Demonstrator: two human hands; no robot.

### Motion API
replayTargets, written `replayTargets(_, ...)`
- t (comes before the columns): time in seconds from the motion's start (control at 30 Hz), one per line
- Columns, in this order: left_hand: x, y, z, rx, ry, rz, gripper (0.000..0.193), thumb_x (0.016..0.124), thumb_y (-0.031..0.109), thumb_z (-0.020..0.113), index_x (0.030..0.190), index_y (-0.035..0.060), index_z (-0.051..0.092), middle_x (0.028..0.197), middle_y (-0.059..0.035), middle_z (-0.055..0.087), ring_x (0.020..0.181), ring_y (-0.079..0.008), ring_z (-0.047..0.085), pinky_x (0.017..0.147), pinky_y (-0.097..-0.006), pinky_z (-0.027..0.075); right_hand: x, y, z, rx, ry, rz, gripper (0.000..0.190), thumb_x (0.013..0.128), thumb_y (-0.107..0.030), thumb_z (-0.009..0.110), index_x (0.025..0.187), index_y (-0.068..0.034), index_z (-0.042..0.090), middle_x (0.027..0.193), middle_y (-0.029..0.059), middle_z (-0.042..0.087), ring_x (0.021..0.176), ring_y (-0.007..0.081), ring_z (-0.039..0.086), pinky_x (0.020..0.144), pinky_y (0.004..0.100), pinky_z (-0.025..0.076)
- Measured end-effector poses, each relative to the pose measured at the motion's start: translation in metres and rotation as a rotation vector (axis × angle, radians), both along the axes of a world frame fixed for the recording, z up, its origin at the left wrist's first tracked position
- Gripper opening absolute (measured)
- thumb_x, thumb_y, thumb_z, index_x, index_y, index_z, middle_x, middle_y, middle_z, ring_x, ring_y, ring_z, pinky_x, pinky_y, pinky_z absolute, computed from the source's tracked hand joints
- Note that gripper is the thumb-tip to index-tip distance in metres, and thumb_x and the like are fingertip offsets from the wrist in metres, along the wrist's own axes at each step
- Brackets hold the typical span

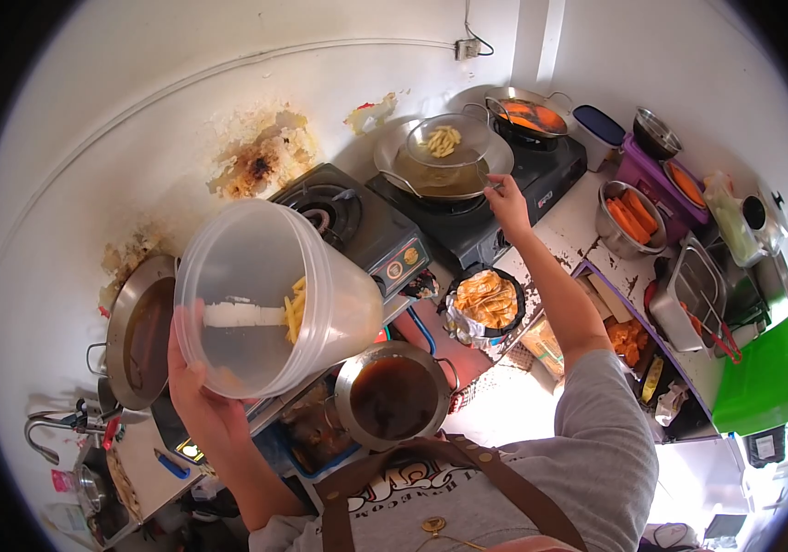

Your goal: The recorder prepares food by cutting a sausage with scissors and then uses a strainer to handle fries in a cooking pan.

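My left hand [208,390] holds a large translucent plastic tub [352,303], tilted on its side with its mouth facing up and left. A few pale yellow potato fries [295,310] lie inside, near its bottom. With its fingers closed around the thin handle, my right hand [506,201] holds a round wire-mesh strainer [466,156]. More fries [443,141] sit in a small heap in that strainer. Beneath it is a metal wok [385,148] of oil [435,185]; I cannot tell whether the strainer touches the oil. The wok stands on a black gas stove [459,238].
A pan of orange food [528,117] stands behind on the right burner. An uncovered burner [325,214] lies between tub and wok. Pans of dark liquid [394,397] [149,338] flank the tub. A steel bowl of orange pieces [632,217] and a lined bin [485,299] are at right.
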State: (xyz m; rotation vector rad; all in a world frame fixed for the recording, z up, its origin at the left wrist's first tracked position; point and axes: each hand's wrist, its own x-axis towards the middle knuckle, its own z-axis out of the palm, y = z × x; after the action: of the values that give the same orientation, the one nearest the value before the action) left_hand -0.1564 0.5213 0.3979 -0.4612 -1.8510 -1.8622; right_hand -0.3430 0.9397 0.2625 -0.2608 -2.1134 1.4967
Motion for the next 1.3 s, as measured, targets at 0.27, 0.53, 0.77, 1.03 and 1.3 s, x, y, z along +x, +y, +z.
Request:
replayTargets(0.27, -0.036, 0.005, 0.042, 0.345, -0.191, -0.020, 0.059, 0.074, 0.021, 0.052, 0.123, -0.0063, 0.035, 0.118, -0.0132, 0.048, 0.055, -0.0096, 0.054, 0.038, -0.0183, 0.043, -0.011, 0.001, 0.014, -0.108, -0.006, 0.078, 0.031, 0.076, -0.013, 0.056, 0.105, -0.002, 0.049, 0.062, 0.0025, 0.051, 0.052, 0.0079, 0.046, 0.047, 0.0230, 0.037)
replayTargets(0.53, -0.085, 0.011, 0.080, 0.287, -0.061, -0.081, 0.051, 0.078, 0.019, 0.051, 0.121, -0.0059, 0.039, 0.122, -0.0155, 0.045, 0.050, -0.0124, 0.052, 0.044, -0.0168, 0.042, -0.006, -0.004, 0.069, -0.300, 0.134, 0.175, 0.028, 0.077, -0.014, 0.057, 0.099, 0.002, 0.050, 0.057, 0.0006, 0.047, 0.042, 0.0055, 0.038, 0.036, 0.0198, 0.028)
replayTargets(0.77, -0.129, 0.031, 0.104, 0.242, -0.084, -0.098, 0.046, 0.078, 0.019, 0.056, 0.115, -0.0051, 0.043, 0.115, -0.0140, 0.048, 0.054, -0.0210, 0.057, 0.047, -0.0190, 0.043, -0.002, -0.002, 0.038, -0.409, -0.067, 0.186, 0.021, 0.077, -0.016, 0.057, 0.088, 0.001, 0.053, 0.055, -0.0010, 0.044, 0.038, 0.0056, 0.035, 0.034, 0.0204, 0.026)
replayTargets(1.03, -0.182, 0.058, 0.130, 0.195, -0.175, -0.168, 0.028, 0.072, 0.014, 0.059, 0.089, -0.0047, 0.047, 0.097, -0.0147, 0.051, 0.062, -0.0277, 0.061, 0.045, -0.0176, 0.043, -0.009, 0.006, 0.015, -0.269, -0.090, 0.075, 0.020, 0.078, -0.018, 0.057, 0.090, -0.002, 0.051, 0.056, -0.0010, 0.044, 0.037, 0.0058, 0.036, 0.032, 0.0190, 0.026)
replayTargets(1.3, -0.211, 0.066, 0.149, 0.115, -0.213, -0.166, 0.022, 0.071, 0.010, 0.055, 0.085, -0.0048, 0.045, 0.094, -0.0201, 0.051, 0.067, -0.0307, 0.061, 0.044, -0.0175, 0.044, -0.001, -0.003, 0.032, -0.384, -0.025, 0.146, 0.017, 0.080, -0.017, 0.055, 0.088, -0.002, 0.051, 0.055, -0.0018, 0.042, 0.036, 0.0056, 0.034, 0.032, 0.0191, 0.024)
